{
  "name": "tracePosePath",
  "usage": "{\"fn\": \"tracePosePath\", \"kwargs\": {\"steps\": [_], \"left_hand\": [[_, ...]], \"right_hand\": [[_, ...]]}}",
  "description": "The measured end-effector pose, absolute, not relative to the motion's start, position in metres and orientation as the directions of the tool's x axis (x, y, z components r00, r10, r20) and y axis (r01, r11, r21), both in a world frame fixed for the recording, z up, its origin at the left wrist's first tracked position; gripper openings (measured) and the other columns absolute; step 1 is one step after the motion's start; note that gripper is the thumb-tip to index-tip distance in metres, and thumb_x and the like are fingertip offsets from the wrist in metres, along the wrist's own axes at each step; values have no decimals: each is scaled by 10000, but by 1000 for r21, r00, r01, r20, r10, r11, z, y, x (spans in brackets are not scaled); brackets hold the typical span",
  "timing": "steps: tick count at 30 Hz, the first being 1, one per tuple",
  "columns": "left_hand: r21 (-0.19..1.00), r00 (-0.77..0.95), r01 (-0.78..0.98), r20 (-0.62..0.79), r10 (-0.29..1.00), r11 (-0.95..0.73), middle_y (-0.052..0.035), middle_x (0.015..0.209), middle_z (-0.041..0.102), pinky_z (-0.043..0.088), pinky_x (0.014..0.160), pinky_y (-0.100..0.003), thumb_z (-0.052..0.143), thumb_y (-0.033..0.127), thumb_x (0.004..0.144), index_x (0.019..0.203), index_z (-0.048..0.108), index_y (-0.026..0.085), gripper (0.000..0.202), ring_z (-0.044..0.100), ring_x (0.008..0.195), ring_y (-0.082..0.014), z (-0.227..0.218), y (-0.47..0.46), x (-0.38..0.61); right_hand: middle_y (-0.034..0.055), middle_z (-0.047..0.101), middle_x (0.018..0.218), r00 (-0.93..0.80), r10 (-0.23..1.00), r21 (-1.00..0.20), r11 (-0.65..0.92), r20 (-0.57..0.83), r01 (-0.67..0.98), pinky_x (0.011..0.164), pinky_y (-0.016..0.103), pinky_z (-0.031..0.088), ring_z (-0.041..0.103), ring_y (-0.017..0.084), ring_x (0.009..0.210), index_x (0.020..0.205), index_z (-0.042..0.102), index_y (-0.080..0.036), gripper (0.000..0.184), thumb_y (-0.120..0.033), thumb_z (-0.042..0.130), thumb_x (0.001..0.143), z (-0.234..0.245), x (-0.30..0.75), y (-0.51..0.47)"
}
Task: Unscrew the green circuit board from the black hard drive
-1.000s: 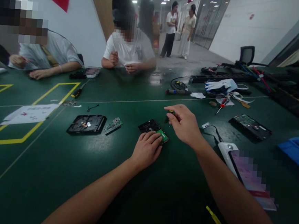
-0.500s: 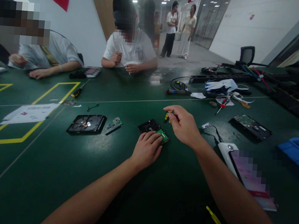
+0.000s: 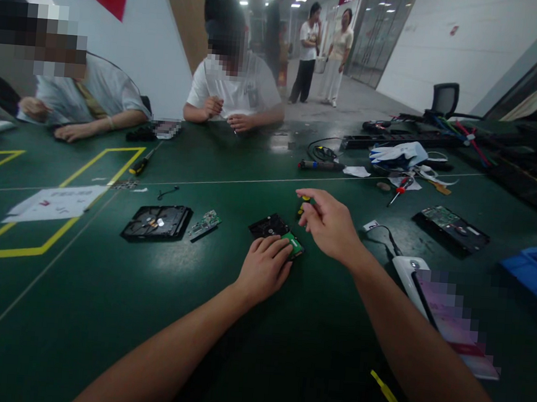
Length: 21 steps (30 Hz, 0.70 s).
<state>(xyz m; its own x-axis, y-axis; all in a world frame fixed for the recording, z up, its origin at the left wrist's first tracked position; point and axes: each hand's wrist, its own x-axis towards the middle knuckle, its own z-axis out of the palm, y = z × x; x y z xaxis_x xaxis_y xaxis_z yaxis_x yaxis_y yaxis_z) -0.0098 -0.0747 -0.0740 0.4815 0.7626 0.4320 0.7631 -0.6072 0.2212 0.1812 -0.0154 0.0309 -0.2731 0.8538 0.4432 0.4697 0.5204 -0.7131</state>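
Observation:
A small hard drive (image 3: 270,226) with a green circuit board (image 3: 295,245) on its near right part lies on the table in front of me. Across its near edge is my left hand (image 3: 266,264), fingers over the top and thumb by the right side, holding the drive against the table. Just above and right of it, my right hand (image 3: 329,223) is closed on a screwdriver with a yellow and black handle (image 3: 303,205). The screwdriver stands roughly upright; its tip is hard to make out beside the drive.
To the left lie a larger hard drive (image 3: 156,223), a loose circuit board (image 3: 205,224) and another screwdriver (image 3: 140,163). Rightward are a hard drive (image 3: 452,229), a corded white device (image 3: 423,281), a blue bin (image 3: 535,271) and a red screwdriver (image 3: 400,190). Two people sit opposite.
My right fingers have shifted slightly around the screwdriver handle, which now looks a little more upright. My left hand and the hard drive have stayed in place.

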Motion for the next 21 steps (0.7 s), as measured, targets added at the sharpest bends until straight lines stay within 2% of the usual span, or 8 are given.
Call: {"fn": "tracePosePath", "kwargs": {"steps": [3,5,10,14,17,21], "left_hand": [[221,480,765,430,765,-605,-76,1404,660,435,1093,-530,546,319,1004,1353,629,232,370,548,1329,-316,-74,-75,-10],[223,480,765,428,766,-604,-75,1404,659,433,1093,-528,546,321,1003,1354,628,231,372,547,1330,-318,-74,-75,-10],[221,485,764,424,765,-606,-72,1407,657,432,1092,-531,549,325,1003,1362,623,226,380,543,1331,-317,-74,-75,-10],[219,484,763,428,763,-608,-78,1408,655,439,1084,-530,553,322,1000,1364,622,233,381,546,1328,-316,-75,-75,-10],[221,481,766,426,766,-603,-78,1407,657,436,1088,-532,550,323,1001,1360,625,232,377,545,1331,-317,-75,-74,-10],[225,485,764,416,769,-604,-78,1404,660,438,1083,-542,555,321,999,1357,626,229,377,548,1324,-319,-75,-75,-10]], "right_hand": [[86,662,1188,-269,835,-690,548,479,473,763,361,548,671,188,859,1224,676,-245,242,-308,583,1009,31,181,-16],[83,662,1161,-275,825,-667,562,494,489,744,354,543,668,188,853,1129,712,-246,188,-331,601,1004,33,181,-16],[47,707,1102,-288,864,-742,503,413,443,665,323,521,643,126,645,1259,651,-255,262,-300,507,1045,35,182,-18],[50,720,1022,-260,871,-710,490,417,505,665,327,508,646,156,694,1183,672,-244,210,-325,579,1012,36,181,-18],[69,710,1055,-232,867,-694,494,442,524,674,334,512,647,176,748,1123,683,-236,205,-369,665,968,36,181,-17],[81,666,1191,-277,857,-703,514,434,491,681,334,530,637,138,702,1210,691,-255,239,-323,585,1007,34,183,-16]]}}
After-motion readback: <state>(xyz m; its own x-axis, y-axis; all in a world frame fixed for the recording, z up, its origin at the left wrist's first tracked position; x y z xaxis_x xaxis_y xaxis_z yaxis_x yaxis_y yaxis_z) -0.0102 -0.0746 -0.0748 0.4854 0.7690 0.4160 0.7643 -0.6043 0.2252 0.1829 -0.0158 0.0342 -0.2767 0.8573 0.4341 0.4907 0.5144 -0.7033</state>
